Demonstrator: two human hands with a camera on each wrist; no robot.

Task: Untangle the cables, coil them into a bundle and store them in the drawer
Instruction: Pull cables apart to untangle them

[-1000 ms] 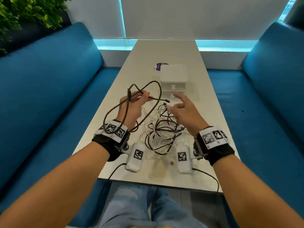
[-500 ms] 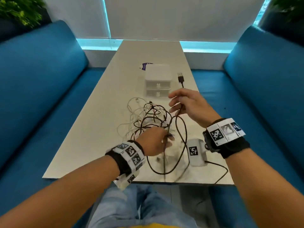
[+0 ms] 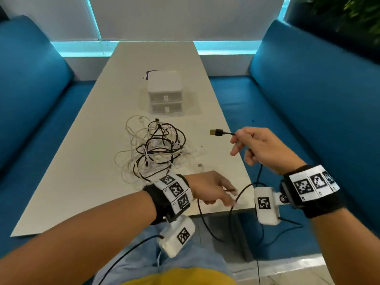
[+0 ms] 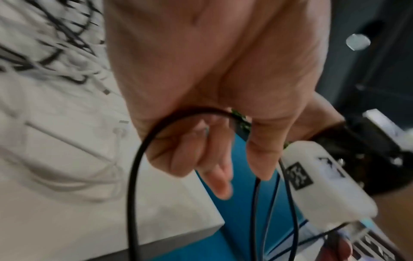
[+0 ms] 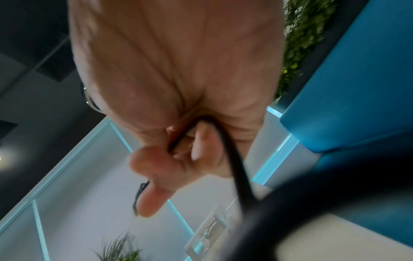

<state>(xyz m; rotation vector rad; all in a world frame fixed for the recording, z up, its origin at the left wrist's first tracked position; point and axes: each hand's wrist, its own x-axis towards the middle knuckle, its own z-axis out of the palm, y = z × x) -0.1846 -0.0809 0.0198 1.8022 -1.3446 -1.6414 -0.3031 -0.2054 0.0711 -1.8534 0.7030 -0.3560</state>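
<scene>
A tangle of black and white cables [image 3: 156, 149] lies in the middle of the table [image 3: 86, 165]. One black cable [image 3: 207, 223] is free of it and hangs in a loop off the table's near edge. My right hand [image 3: 257, 147] pinches this cable just behind its USB plug [image 3: 216, 132], held above the table's right edge. My left hand [image 3: 213, 190] grips the same black cable [image 4: 143, 150] at the near right corner, fingers curled round it. In the right wrist view the cable [image 5: 232, 159] runs out of my closed fingers. The white two-drawer box [image 3: 164, 93] stands behind the tangle, both drawers closed.
Blue sofas [image 3: 308, 103] flank the table on both sides. A purple-printed item [image 3: 149, 74] peeks out behind the drawer box. White wrist-camera units [image 3: 266, 204] hang under both wrists with their own thin black leads.
The right hand has moved out to the right and its plug now points left. The left hand has moved to the near right corner along the black cable, which now hangs clear of the tangle.
</scene>
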